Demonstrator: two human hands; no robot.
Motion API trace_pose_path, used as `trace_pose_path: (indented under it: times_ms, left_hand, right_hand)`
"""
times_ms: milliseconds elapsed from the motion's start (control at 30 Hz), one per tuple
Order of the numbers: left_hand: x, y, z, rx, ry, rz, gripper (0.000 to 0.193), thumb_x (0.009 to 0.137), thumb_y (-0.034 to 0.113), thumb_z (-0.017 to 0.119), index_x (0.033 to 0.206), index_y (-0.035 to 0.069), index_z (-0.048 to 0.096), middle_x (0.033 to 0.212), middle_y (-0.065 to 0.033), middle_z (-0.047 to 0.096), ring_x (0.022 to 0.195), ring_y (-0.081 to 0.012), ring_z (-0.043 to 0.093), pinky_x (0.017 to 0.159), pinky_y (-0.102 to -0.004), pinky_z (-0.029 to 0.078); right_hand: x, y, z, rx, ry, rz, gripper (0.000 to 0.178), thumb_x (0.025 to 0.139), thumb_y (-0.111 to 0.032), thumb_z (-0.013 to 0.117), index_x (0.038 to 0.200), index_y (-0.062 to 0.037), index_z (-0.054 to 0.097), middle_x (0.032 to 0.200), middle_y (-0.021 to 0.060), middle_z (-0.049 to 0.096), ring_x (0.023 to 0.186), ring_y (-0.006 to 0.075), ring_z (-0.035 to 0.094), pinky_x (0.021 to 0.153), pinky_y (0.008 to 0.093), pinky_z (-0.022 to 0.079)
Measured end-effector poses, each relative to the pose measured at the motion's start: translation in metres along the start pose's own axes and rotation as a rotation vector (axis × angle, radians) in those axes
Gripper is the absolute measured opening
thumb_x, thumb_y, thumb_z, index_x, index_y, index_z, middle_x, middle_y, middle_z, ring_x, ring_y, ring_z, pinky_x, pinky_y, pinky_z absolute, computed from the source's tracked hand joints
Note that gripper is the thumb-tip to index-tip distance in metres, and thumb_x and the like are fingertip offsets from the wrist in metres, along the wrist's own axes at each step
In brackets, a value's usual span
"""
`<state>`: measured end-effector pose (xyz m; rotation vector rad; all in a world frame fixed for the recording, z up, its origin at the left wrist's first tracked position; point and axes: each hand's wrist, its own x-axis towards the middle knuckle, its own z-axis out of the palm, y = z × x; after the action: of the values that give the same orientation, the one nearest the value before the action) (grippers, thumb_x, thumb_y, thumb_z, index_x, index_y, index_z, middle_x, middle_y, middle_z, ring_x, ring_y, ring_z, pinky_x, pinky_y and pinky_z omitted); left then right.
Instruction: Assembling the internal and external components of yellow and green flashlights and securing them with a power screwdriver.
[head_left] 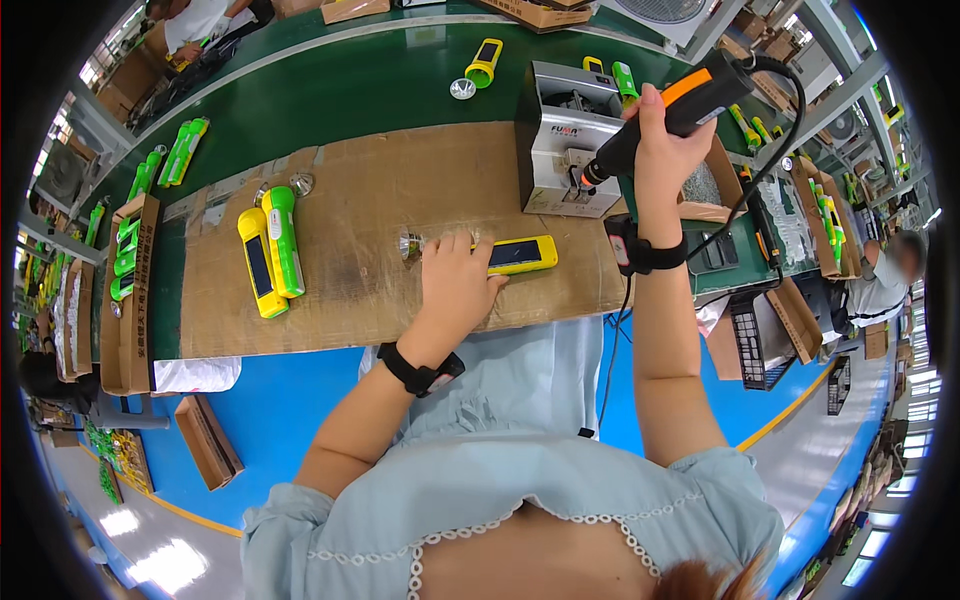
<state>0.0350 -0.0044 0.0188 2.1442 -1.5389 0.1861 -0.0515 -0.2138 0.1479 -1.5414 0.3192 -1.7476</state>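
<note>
Two hands busy at the bench, and straight to the upper right of the frame: grips a black-and-orange power screwdriver (690,100) in the right hand (668,150), with fingers and thumb closed snugly around the barrel. Aims the tip down and leftward at the front of a silver metal box (565,185); hard to tell touch from gap at that spot. Trails a black cable (801,105) from the tool's back end, looping down past the right forearm.

Over to the centre now, and holds a yellow flashlight (522,255) in the left hand (458,283), with fingers draped across the top and thumb along the near edge, pinning it flat on a brown cardboard sheet (370,180), dark panel facing up. Just left of those fingers, a shiny reflector (409,246).

Left of centre, two more lights side by side, one yellow-framed flashlight (260,265) and one green flashlight (285,240), touching, with silvery cups (301,184) at the upper end. Top centre, a yellow-and-green casing (484,64) on the green bench top (390,85), another reflector cup (462,89) right beside it. Far left, a long cardboard box (130,345) with green-and-yellow lights inside.
</note>
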Motion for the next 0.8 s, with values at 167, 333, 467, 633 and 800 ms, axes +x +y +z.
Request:
trace_pose_path:
  times_ms: [167, 333, 467, 633, 800]
  left_hand:
    - [0.001, 0.001, -0.002, -0.019, 0.006, 0.007, 0.054, 0.063, 0.030, 0.078, 0.108, 0.007, 0.060, 0.092, -0.0110, 0.055, 0.091, -0.0284, 0.053, 0.083, -0.0394, 0.037]
    - [-0.001, 0.003, 0.000, -0.017, 0.014, -0.017, 0.054, 0.062, 0.029, 0.078, 0.107, 0.006, 0.060, 0.093, -0.0110, 0.055, 0.091, -0.0284, 0.053, 0.083, -0.0397, 0.037]
    - [-0.004, 0.003, 0.002, -0.001, 0.087, 0.010, 0.051, 0.065, 0.028, 0.076, 0.109, 0.008, 0.061, 0.095, -0.0102, 0.055, 0.091, -0.0276, 0.053, 0.083, -0.0397, 0.038]
    - [-0.009, 0.004, 0.006, 0.023, 0.141, 0.018, 0.049, 0.066, 0.027, 0.075, 0.109, 0.008, 0.060, 0.095, -0.0104, 0.055, 0.091, -0.0280, 0.053, 0.084, -0.0404, 0.037]
    - [-0.011, 0.006, 0.006, 0.013, 0.165, 0.025, 0.049, 0.066, 0.026, 0.075, 0.109, 0.008, 0.059, 0.095, -0.0104, 0.055, 0.091, -0.0283, 0.052, 0.085, -0.0408, 0.037]
  right_hand:
    - [0.004, -0.007, -0.005, -0.021, -0.135, 0.097, 0.023, 0.085, -0.012, 0.063, 0.093, 0.0000, 0.045, 0.071, 0.0110, 0.058, 0.056, 0.0183, 0.058, 0.053, 0.0290, 0.048]
    - [-0.022, -0.020, -0.019, 0.267, -0.151, 0.291, 0.021, 0.085, -0.013, 0.064, 0.088, -0.0009, 0.047, 0.069, 0.0078, 0.058, 0.055, 0.0161, 0.058, 0.051, 0.0261, 0.047]
    - [-0.040, -0.032, -0.019, 0.287, -0.131, 0.262, 0.019, 0.086, -0.013, 0.062, 0.086, -0.0006, 0.047, 0.068, 0.0087, 0.058, 0.057, 0.0173, 0.058, 0.054, 0.0285, 0.048]
    - [-0.042, -0.031, -0.015, 0.258, -0.152, 0.234, 0.019, 0.086, -0.013, 0.063, 0.085, -0.0004, 0.048, 0.068, 0.0085, 0.059, 0.057, 0.0165, 0.059, 0.055, 0.0286, 0.049]
    - [-0.050, -0.019, -0.015, 0.216, -0.145, 0.245, 0.021, 0.084, -0.010, 0.065, 0.090, -0.0014, 0.046, 0.068, 0.0083, 0.059, 0.057, 0.0151, 0.058, 0.054, 0.0268, 0.049]
